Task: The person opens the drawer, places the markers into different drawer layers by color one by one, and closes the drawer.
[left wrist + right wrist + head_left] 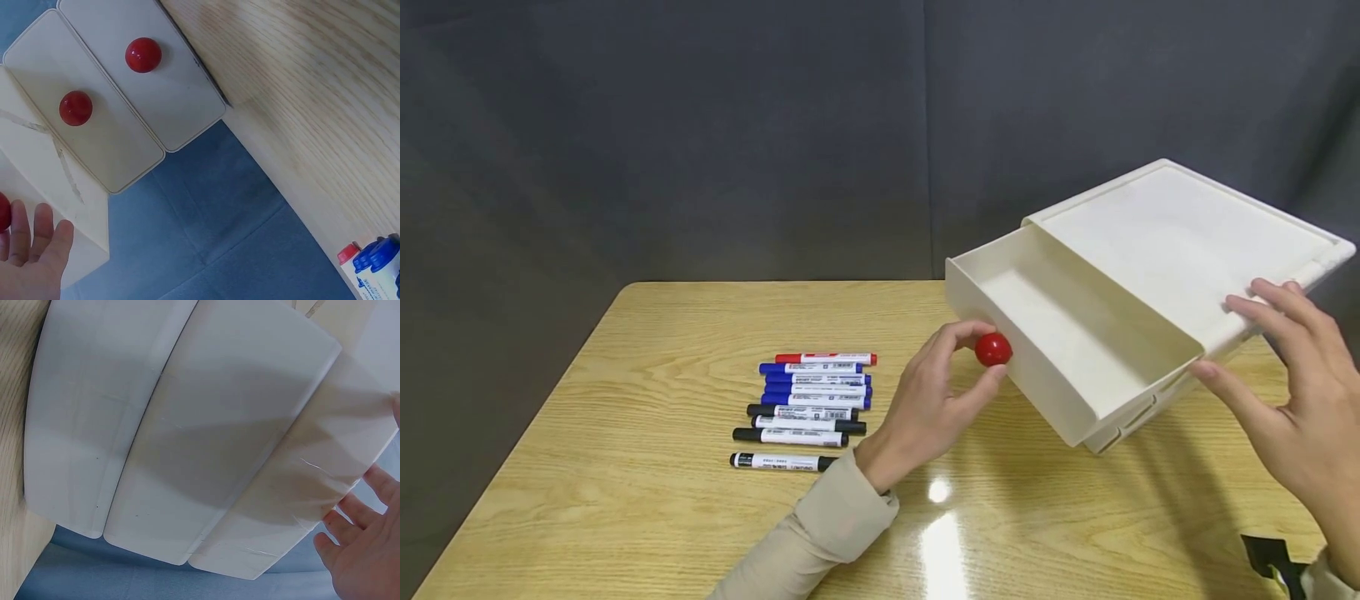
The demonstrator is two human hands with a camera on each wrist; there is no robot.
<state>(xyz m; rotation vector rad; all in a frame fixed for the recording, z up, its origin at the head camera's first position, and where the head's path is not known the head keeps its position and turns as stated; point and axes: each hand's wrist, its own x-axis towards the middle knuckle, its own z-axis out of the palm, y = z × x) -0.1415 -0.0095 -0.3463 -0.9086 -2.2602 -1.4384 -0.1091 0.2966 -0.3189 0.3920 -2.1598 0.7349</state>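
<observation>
A white drawer cabinet has its top drawer pulled out, and I see no contents on the visible part of its floor. My left hand pinches the drawer's round red knob between thumb and fingers. The left wrist view shows two lower drawers, closed, each with a red knob. On the cabinet's near top edge rests my right hand, fingers spread and fairly straight, thumb by the front corner. In the right wrist view its fingertips touch the upper edge of the cabinet's side.
Left of the cabinet, several markers with red, blue and black caps lie in a rough column on the wooden table. A dark curtain hangs behind. A small black object is near my right sleeve.
</observation>
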